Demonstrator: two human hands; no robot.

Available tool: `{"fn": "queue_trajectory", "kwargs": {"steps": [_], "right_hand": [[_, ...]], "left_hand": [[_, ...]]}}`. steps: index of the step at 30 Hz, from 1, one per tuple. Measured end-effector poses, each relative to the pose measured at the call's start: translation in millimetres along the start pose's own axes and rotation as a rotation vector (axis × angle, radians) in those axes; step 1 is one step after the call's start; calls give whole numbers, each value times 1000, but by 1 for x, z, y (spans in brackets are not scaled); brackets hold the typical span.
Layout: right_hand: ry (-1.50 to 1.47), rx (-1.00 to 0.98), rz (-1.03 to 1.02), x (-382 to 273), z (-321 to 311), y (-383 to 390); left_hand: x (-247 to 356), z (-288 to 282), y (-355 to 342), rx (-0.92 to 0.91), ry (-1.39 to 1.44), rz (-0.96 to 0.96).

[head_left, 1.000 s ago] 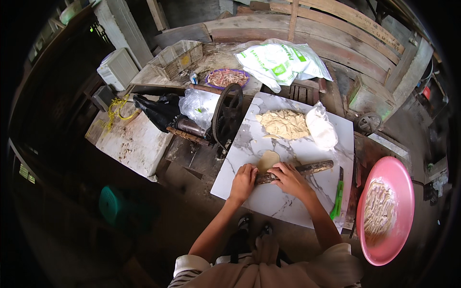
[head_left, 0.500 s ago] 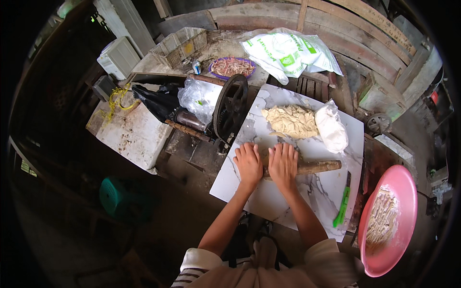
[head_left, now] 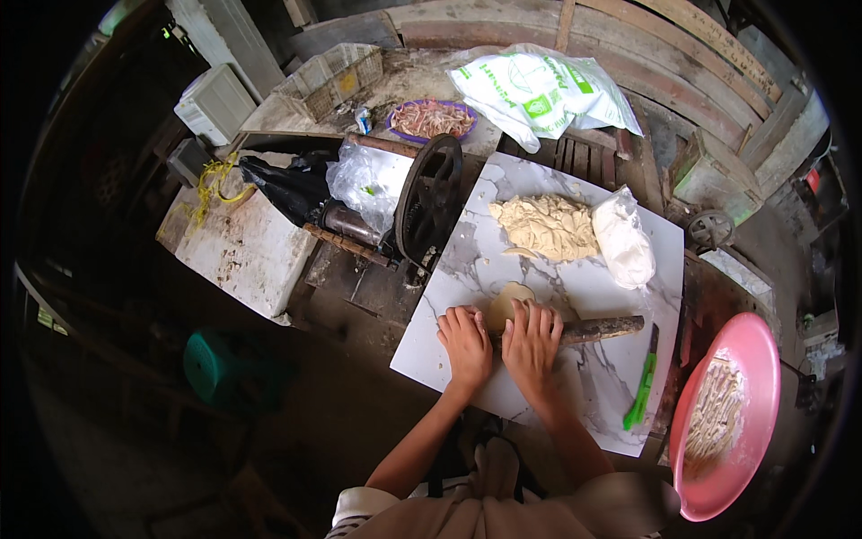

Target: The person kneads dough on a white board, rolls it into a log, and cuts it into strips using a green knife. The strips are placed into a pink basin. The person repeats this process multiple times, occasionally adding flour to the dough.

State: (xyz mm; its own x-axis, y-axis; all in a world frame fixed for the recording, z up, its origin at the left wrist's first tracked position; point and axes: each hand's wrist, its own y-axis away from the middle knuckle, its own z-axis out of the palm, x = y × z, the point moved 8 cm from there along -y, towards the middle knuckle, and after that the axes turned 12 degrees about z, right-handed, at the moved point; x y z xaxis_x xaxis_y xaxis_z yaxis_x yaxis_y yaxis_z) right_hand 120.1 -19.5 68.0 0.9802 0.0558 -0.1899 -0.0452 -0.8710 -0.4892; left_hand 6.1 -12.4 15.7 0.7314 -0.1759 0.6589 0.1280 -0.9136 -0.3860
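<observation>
A wooden rolling pin (head_left: 602,329) lies across the white marbled board (head_left: 600,395). My left hand (head_left: 465,349) curls over its left end, and my right hand (head_left: 532,352) is wrapped over its middle. The pin's bare right end sticks out past my right hand. A small flattened piece of dough (head_left: 509,301) shows just beyond the pin, partly hidden by my fingers. Farther back rests a large lump of yellowish dough (head_left: 548,226), touching a clear bag of white powder (head_left: 623,241). A knife with a green handle (head_left: 640,395) lies at the board's right side.
A pink basin (head_left: 763,395) with floury strips stands at the right. Left of the board is a machine with a dark handwheel (head_left: 429,202). Behind are a purple-rimmed plate (head_left: 392,127) of pinkish strips and a white-green sack (head_left: 548,94). A green stool (head_left: 208,368) stands lower left.
Both hands have drawn the rolling pin nearer to me, and the fingers have curled from stretched to bent. The flattened dough now shows beyond the pin.
</observation>
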Motion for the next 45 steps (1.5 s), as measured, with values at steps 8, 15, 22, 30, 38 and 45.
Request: {"fn": "queue_trajectory", "kwargs": {"steps": [8,15,22,30,38,45], "right_hand": [[10,-37,87,0,22,-45],[45,-44,147,2,44,-65],[4,-78,72,-6,14,4],[23,-43,109,-4,30,-44],[4,-6,187,12,54,-88],[-32,-47,103,-5,30,-29]], "left_hand": [[4,5,-57,56,-112,93],[-4,15,-87,63,-114,124],[-8,3,-7,-25,15,27],[-4,16,-69,33,-6,115],[4,32,-123,88,-41,180],[-5,15,-50,3,-2,111]]}}
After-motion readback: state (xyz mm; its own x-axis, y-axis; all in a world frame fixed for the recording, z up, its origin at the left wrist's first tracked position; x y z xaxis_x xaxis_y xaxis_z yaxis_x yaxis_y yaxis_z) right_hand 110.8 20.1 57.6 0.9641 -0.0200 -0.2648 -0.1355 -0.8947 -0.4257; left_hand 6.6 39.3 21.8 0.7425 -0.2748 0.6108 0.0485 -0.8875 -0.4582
